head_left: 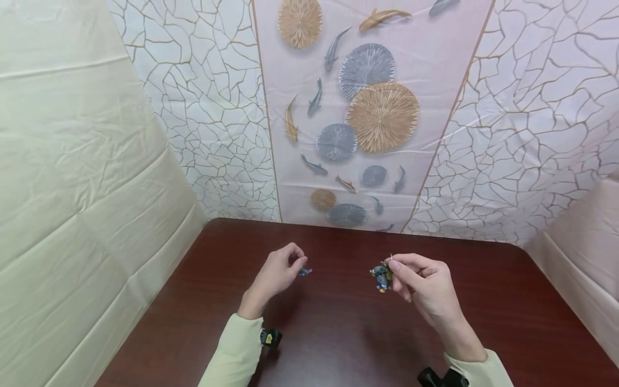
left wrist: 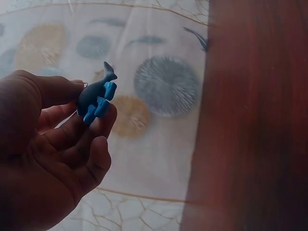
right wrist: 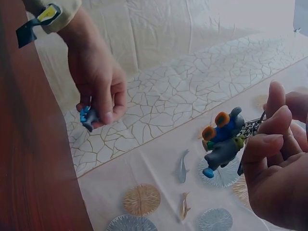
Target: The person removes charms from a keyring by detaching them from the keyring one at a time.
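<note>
My left hand [head_left: 274, 278] pinches a small grey-blue figurine [left wrist: 92, 96] between thumb and fingers above the table. The figurine has an upturned tail-like tip and bright blue lobes along one side; a thin wire loop shows by the thumb. Off to the right, my right hand [head_left: 427, 282] holds up a bunch of small figurine charms [head_left: 382, 278] by thumb and fingertips. These charms [right wrist: 222, 150] are grey with blue, orange and green parts, and hang from short metal chains [right wrist: 251, 127] at the fingers. A gap separates the two hands.
Both hands are over a dark reddish-brown table [head_left: 338, 333]. Behind its far edge hangs a patterned cloth [head_left: 232, 134] with fish and round leaf prints. A pale cream cloth [head_left: 96, 188] borders the left side. Black wrist cameras [head_left: 272, 338] sit on the wrists.
</note>
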Motion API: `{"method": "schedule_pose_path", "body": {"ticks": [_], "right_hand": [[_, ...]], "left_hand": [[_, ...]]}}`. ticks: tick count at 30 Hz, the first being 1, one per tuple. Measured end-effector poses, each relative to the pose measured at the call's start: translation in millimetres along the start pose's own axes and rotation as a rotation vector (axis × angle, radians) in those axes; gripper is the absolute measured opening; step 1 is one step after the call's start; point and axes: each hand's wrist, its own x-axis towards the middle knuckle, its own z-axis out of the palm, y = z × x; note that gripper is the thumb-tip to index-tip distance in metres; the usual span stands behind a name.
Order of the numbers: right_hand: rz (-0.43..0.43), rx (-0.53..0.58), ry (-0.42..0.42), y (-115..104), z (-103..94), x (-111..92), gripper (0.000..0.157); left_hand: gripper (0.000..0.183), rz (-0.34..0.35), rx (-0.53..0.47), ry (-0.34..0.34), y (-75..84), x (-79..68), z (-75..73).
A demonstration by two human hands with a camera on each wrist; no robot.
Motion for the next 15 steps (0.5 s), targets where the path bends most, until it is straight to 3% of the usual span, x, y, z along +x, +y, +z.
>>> {"method": "schedule_pose_path", "body": {"ticks": [7, 15], "right_hand": [[0.076, -0.028, 0.035, 0.1, 1.4, -0.6, 0.017], [0.104, -0.114, 0.029, 3.5, 0.0, -0.6, 0.008]], "left_hand": [[0.006, -0.079, -0.018, -0.01, -19.5, 0.1, 0.5], [0.007, -0.168, 0.001, -0.055, -41.3, 0.0, -3.9]]}}
